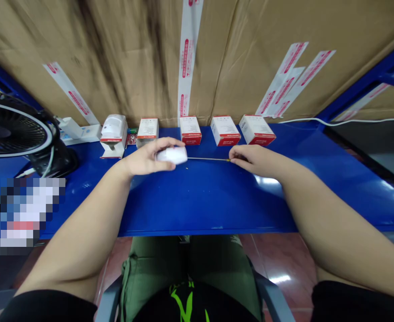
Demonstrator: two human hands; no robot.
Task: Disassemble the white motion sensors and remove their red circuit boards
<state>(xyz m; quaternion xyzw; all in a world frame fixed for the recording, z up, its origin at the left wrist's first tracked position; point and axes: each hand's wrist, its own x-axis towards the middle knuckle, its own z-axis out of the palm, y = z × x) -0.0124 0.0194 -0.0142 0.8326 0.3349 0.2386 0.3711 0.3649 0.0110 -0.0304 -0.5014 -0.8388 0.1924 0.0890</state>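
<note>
My left hand (pixel 150 157) is closed around a small white plastic device (pixel 172 154) just above the blue table (pixel 197 201). My right hand (pixel 252 158) pinches the end of a thin rod-like tool (pixel 207 158), which runs leftward and meets the white device. Both hands hover at the table's middle, in front of a row of small boxes.
Several red-and-white boxes (pixel 224 130) line the back edge, with a white sensor-like unit (pixel 113 129) on a box at their left. A black fan (pixel 14 129) stands far left. Taped cardboard (pixel 190 58) forms the back wall. A white cable (pixel 351 120) runs at right.
</note>
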